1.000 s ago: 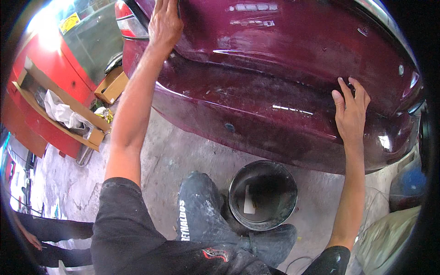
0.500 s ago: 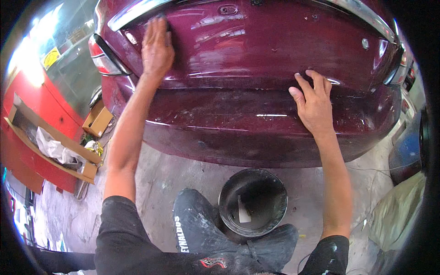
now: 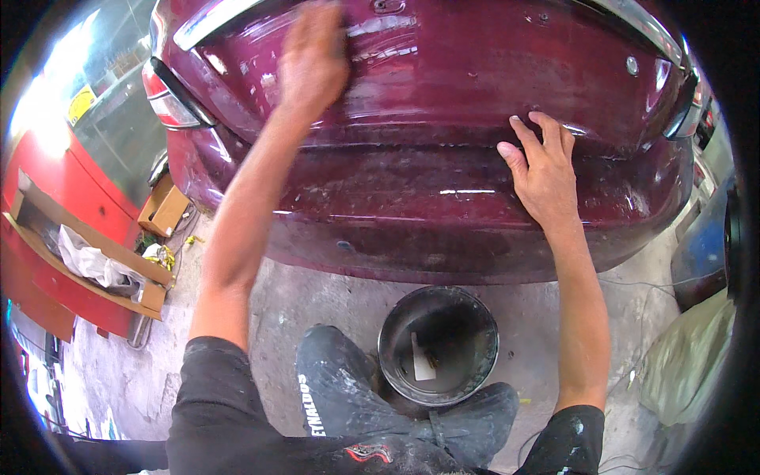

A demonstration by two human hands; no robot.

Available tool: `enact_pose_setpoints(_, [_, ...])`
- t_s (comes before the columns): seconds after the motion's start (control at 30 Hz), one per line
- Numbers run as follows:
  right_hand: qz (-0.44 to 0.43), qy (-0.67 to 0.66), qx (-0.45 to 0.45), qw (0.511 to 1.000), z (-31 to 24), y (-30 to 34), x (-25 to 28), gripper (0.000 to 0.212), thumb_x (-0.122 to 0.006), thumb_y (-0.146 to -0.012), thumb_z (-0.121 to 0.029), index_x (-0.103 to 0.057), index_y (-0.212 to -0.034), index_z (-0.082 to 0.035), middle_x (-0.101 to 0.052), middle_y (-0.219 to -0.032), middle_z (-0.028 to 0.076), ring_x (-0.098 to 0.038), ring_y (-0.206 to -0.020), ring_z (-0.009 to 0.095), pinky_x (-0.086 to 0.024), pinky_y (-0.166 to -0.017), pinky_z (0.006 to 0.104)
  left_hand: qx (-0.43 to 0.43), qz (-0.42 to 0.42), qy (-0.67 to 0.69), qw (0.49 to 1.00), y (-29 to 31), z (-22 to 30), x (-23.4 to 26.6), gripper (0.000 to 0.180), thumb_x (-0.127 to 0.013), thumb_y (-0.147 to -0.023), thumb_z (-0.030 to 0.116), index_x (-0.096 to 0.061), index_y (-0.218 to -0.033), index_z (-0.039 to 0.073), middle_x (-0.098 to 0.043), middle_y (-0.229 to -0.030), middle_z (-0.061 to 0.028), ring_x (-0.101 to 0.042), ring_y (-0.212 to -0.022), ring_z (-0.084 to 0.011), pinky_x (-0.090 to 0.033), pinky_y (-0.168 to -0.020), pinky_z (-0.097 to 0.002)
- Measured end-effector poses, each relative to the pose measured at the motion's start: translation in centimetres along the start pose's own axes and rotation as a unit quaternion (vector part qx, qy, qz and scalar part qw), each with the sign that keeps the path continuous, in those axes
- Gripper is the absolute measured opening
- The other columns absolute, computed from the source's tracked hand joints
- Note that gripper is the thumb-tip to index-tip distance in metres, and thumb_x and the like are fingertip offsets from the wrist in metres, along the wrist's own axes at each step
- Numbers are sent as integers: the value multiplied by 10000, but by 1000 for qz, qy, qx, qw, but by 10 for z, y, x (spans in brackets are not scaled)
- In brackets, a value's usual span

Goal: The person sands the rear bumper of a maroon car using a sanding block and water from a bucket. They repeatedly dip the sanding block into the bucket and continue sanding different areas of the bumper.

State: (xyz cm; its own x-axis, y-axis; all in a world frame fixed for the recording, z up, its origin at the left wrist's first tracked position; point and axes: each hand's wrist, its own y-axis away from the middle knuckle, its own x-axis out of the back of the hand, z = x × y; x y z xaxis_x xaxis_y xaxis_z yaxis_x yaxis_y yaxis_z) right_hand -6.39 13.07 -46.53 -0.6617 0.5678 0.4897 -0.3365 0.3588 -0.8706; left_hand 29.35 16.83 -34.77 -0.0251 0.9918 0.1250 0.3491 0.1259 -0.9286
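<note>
A glossy dark maroon car trunk lid (image 3: 459,87) faces me, with the bumper (image 3: 396,245) below it. My left hand (image 3: 315,59) lies against the lid's upper left part, its fingers close together and smeared by motion. A dark edge shows along its right side; whether this is a held pad or a shadow I cannot tell. Near the lid's lower right edge, my right hand (image 3: 546,170) rests with fingers spread and nothing in it. Between my knees stands a round black bucket (image 3: 385,376), with dark contents and a white, flat-looking piece (image 3: 422,360) inside.
A red-and-white tail light (image 3: 170,103) sits at the car's left corner. On the left are an open cardboard box (image 3: 164,207) and a long cardboard tray (image 3: 150,294) holding white plastic. At the right are a blue drum (image 3: 701,245), a pale plastic sheet (image 3: 685,368) and a thin cable (image 3: 645,283).
My left hand has moved right and slightly up across the trunk lid. My right hand stays in nearly the same place. The whole view has shifted a little.
</note>
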Motion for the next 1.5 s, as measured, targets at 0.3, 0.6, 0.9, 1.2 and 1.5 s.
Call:
enact_pose_setpoints(0.3, [4, -2, 7, 1000, 5, 0, 1, 480, -656, -974, -427, -696, -1277, -57, -526, -1348, 139, -480, -1231, 399, -495, -1012, 498, 93, -17, 33, 995, 22, -46, 38, 357, -548, -982, 47, -639, -1323, 100, -627, -1381, -178, -573, -1305, -381, -460, -1100, -482])
enact_pose_setpoints(0.6, [12, -4, 33, 999, 11, 2, -2, 500, -655, -970, -423, -686, -1261, -17, -524, -1322, 183, -509, -1194, 406, -476, -1014, 505, 19, -25, 48, 998, -17, 20, -1, 339, -567, -1035, 166, -626, -1361, 99, -601, -1435, -167, -530, -1372, -366, -449, -1135, -462])
enact_pose_setpoints(0.9, [26, -26, 23, 999, 14, 2, 0, 505, -653, -963, -449, -690, -1248, -33, -532, -1300, 185, -513, -1169, 401, -481, -988, 523, -86, -29, 82, 992, -67, 98, -39, 369, -602, -1005, 137, -597, -1374, 144, -614, -1382, -214, -615, -1233, -417, -555, -980, -507])
enact_pose_setpoints(1.2, [93, 5, -42, 995, 44, 39, 38, 460, -678, -939, -427, -710, -1197, -47, -559, -1225, 168, -519, -1143, 393, -473, -981, 510, -116, -31, 94, 988, -72, 109, -36, 348, -629, -961, 73, -633, -1309, 53, -656, -1323, -203, -582, -1294, -384, -494, -1062, -479])
enact_pose_setpoints(1.5, [109, 7, -50, 993, 50, 44, 40, 490, -675, -939, -449, -725, -1156, -13, -560, -1213, 172, -510, -1125, 387, -520, -930, 494, -172, -37, 121, 977, -150, 235, -105, 382, -581, -983, 85, -605, -1363, 59, -619, -1402, -186, -578, -1314, -351, -472, -1102, -472])
